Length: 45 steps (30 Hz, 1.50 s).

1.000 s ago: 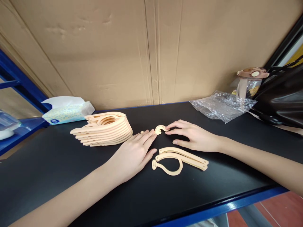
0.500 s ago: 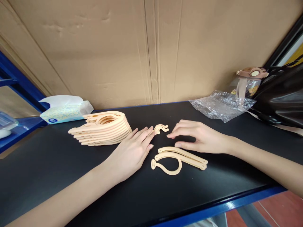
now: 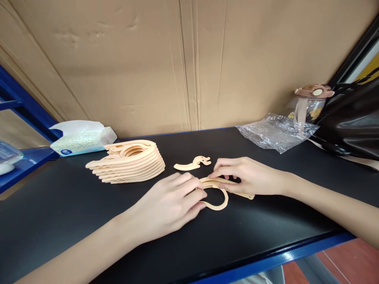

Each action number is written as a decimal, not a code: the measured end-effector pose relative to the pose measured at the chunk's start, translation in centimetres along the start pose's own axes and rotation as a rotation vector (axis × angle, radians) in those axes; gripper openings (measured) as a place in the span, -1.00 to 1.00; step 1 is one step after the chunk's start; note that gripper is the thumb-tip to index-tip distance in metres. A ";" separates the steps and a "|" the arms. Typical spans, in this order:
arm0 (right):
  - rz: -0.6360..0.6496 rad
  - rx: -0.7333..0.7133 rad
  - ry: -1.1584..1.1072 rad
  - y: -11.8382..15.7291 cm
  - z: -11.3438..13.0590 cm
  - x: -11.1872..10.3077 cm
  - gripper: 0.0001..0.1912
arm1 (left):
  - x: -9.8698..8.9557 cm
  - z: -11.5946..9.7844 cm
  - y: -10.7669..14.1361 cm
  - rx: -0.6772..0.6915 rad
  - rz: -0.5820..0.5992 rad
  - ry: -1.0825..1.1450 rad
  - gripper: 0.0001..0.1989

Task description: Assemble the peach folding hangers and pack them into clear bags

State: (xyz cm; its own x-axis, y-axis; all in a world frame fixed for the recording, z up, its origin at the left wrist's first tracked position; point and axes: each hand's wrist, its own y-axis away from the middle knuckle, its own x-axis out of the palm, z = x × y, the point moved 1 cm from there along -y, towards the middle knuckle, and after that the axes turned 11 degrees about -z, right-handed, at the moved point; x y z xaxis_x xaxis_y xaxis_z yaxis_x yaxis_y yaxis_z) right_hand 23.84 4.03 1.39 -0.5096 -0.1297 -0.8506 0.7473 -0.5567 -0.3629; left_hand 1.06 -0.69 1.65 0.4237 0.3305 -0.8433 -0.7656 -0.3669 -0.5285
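Observation:
A cream plastic folding hanger (image 3: 224, 203), with its two arms side by side and its curved hook toward me, lies between my hands on the black table. The fingers of my left hand (image 3: 174, 201) are closed round its left end and cover the hook's tip. My right hand (image 3: 247, 175) pinches the hanger's arms near the middle, thumb on the near side and fingers on the far side. Just beyond, a curved cream piece (image 3: 189, 165) with a small animal-shaped end lies flat. A neat stack of folded cream hangers (image 3: 130, 165) stands left of it.
A tissue pack (image 3: 83, 140) lies at the back left, near a blue metal frame (image 3: 32, 106). Crumpled clear plastic (image 3: 272, 132), a drinking bottle (image 3: 314, 102) and a black bag (image 3: 352, 118) are at the back right. Cardboard (image 3: 133, 71) stands behind the table (image 3: 251, 236).
My left hand has left the curved animal-ended piece and come to the hanger's left end. My right hand has closed on the hanger's arms, and the hanger has shifted slightly away from me.

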 end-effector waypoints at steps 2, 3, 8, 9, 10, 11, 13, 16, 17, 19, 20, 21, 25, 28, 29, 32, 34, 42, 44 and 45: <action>-0.003 0.001 0.014 0.0 -0.1 0.0 -0.72 | 0.2 -0.2 0.1 0.014 0.034 -0.003 -0.82; -0.003 0.002 0.023 0.0 -0.1 0.0 -0.72 | 0.3 -0.2 0.1 0.017 0.054 -0.005 -0.82; -0.013 -0.003 0.044 0.1 -0.3 -0.1 -0.70 | 0.3 0.1 0.3 0.029 0.104 -0.009 -0.80; -0.015 -0.004 0.052 0.1 -0.4 -0.1 -0.70 | 0.3 0.1 0.3 0.028 0.108 -0.008 -0.80; -0.015 -0.005 0.061 0.1 -0.4 -0.1 -0.69 | 0.3 0.2 0.3 0.027 0.114 -0.006 -0.79; -0.012 -0.004 0.069 0.1 -0.5 0.0 -0.70 | 0.2 0.2 0.3 0.026 0.120 -0.004 -0.79; -0.005 -0.006 0.088 0.0 -0.5 0.0 -0.71 | 0.2 0.1 0.3 0.023 0.134 -0.002 -0.79; -0.015 -0.030 0.106 0.0 -0.5 0.0 -0.72 | 0.3 0.0 0.3 0.012 0.135 0.002 -0.80; -0.024 -0.043 0.111 0.0 -0.5 0.0 -0.71 | 0.3 -0.1 0.3 0.006 0.135 0.004 -0.81; -0.044 -0.071 0.117 0.0 -0.3 0.1 -0.71 | 0.3 -0.1 0.2 -0.004 0.138 0.007 -0.83; -0.055 -0.085 0.123 0.0 -0.2 0.1 -0.71 | 0.3 -0.1 0.2 -0.008 0.141 0.005 -0.83; -0.067 -0.100 0.132 0.0 -0.1 0.1 -0.71 | 0.3 -0.1 0.2 -0.009 0.144 0.001 -0.84; -0.120 -0.160 0.165 0.0 0.2 0.1 -0.71 | 0.2 -0.2 0.1 0.015 0.124 -0.020 -0.83; -0.188 -0.194 0.169 0.1 0.2 0.1 -0.72 | 0.2 -0.3 0.1 0.000 0.062 -0.015 -0.84; -0.223 -0.206 0.172 0.2 0.2 0.1 -0.72 | 0.2 -0.3 0.1 -0.021 0.025 -0.011 -0.84; -0.335 -0.255 0.180 0.4 0.3 0.1 -0.67 | 0.2 -0.1 0.3 -0.125 -0.086 -0.006 -0.84; -0.359 -0.288 0.172 0.5 0.6 0.1 -0.65 | 0.3 0.2 0.4 -0.200 -0.136 0.002 -0.86; -0.044 -0.221 0.039 0.7 2.4 1.0 -0.43 | 0.2 0.8 0.5 -0.301 -0.179 0.047 -0.89; -0.026 -0.191 0.008 0.7 2.2 1.2 -0.36 | 0.2 0.9 0.4 -0.288 -0.189 0.050 -0.88; -0.024 -0.174 0.000 0.7 2.1 1.3 -0.34 | 0.3 1.0 0.4 -0.281 -0.186 0.051 -0.88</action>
State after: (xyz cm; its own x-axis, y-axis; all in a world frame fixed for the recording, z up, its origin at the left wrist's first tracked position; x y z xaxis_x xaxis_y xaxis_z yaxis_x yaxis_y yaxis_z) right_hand 22.80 1.75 0.89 -0.5280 -0.1184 -0.8409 0.7977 -0.4087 -0.4433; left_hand 0.42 0.10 1.27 0.5728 0.3734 -0.7298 -0.5125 -0.5317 -0.6743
